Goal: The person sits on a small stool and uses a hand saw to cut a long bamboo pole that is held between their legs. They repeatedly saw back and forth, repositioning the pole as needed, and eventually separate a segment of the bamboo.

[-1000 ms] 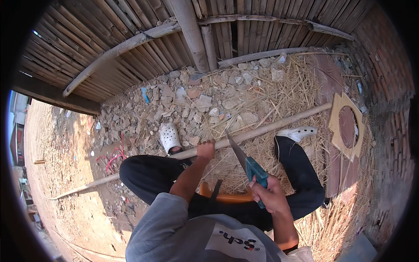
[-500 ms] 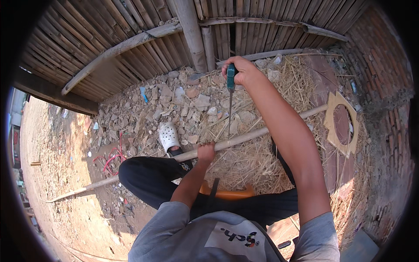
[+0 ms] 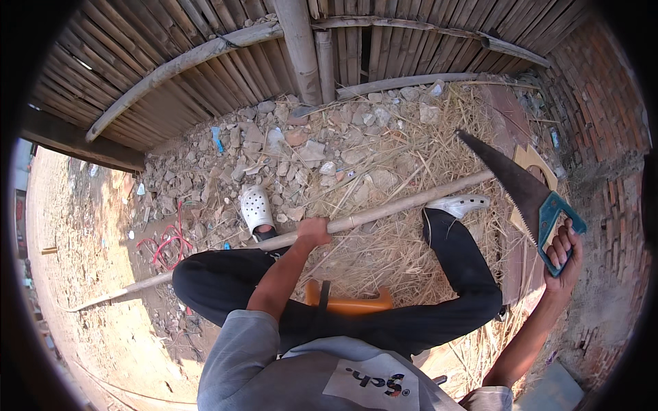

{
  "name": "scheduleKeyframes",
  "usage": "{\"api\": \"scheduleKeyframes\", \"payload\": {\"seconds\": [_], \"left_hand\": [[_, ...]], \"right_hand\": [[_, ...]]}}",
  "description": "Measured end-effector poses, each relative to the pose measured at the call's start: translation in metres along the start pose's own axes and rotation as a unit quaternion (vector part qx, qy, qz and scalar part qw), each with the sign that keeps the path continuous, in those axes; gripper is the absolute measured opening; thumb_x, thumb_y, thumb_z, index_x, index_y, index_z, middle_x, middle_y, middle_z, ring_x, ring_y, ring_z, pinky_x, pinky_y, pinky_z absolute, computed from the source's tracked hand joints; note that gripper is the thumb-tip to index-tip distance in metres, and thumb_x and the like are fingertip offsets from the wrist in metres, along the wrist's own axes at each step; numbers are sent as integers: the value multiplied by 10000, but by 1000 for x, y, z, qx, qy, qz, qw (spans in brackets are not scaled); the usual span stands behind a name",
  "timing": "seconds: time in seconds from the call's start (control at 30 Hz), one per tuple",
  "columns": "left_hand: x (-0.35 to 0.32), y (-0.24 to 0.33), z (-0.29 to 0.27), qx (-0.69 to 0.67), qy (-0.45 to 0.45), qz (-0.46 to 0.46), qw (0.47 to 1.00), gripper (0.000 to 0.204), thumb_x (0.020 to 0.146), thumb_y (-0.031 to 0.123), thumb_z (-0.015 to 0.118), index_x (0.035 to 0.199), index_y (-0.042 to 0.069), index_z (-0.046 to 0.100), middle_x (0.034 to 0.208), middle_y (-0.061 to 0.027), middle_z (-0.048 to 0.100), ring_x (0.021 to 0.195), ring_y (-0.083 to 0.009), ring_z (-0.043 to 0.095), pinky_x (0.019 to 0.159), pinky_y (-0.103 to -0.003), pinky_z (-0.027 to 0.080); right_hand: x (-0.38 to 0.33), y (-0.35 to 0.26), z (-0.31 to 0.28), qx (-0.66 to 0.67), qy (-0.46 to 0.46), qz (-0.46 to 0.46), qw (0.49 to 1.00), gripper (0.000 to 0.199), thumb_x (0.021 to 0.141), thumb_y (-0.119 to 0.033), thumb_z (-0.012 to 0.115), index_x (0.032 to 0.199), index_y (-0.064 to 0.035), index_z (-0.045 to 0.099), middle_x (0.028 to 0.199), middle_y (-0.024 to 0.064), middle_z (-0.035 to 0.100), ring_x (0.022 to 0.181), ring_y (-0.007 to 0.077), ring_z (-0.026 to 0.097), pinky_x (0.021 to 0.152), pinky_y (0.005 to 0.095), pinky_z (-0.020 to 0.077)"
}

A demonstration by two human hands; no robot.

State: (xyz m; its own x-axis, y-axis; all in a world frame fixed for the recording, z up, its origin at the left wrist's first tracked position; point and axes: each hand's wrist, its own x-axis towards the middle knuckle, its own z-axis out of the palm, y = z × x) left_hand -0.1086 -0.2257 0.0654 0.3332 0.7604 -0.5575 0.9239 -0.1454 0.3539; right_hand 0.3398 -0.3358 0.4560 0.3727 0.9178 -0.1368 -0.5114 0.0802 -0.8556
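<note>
A long pale bamboo pole [image 3: 397, 209] lies slantwise in front of me, from the lower left up to the right, passing over my left leg. My left hand [image 3: 314, 231] is wrapped round it near the middle. Off to the right, my right hand [image 3: 564, 255] grips the teal handle of a hand saw [image 3: 524, 185]. The saw's dark, toothed blade points up and left, apart from the pole, above its right end. That end of the pole is partly hidden near the saw.
An orange plastic stool [image 3: 353, 301] is under me. Rubble [image 3: 295, 154] and straw [image 3: 384, 253] cover the ground. A bamboo-slat wall [image 3: 205, 89] stands ahead, a brick wall [image 3: 603, 137] at right. Behind the saw lies a tan board with a cut-out [image 3: 537, 163]. Red cord [image 3: 168, 246] lies at left.
My right hand has lifted the saw off the pole and swung it to the far right. My left hand still holds the pole, slightly more to the left.
</note>
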Motion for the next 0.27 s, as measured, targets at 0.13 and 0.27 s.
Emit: {"api": "scheduleKeyframes", "payload": {"seconds": [0.13,0.27], "left_hand": [[-7,60,20,0,0,12,1000,430,671,273,667,1076,131,682,1004,-146,699,966,-305,668,862,-419,523],[3,67,9,-15,-50,39,998,496,673,276,670,1135,96,661,1071,-162,685,989,-300,664,878,-409,517]], "right_hand": [[-78,-71,-68,-201,125,-216,947,249,911,-34,548,1155,10,521,684,-8,426,466,77,346,404,208,321],[-116,-62,-78,-293,165,-276,900,204,929,-40,530,1132,-33,531,659,-13,412,459,58,325,431,187,302]]}}
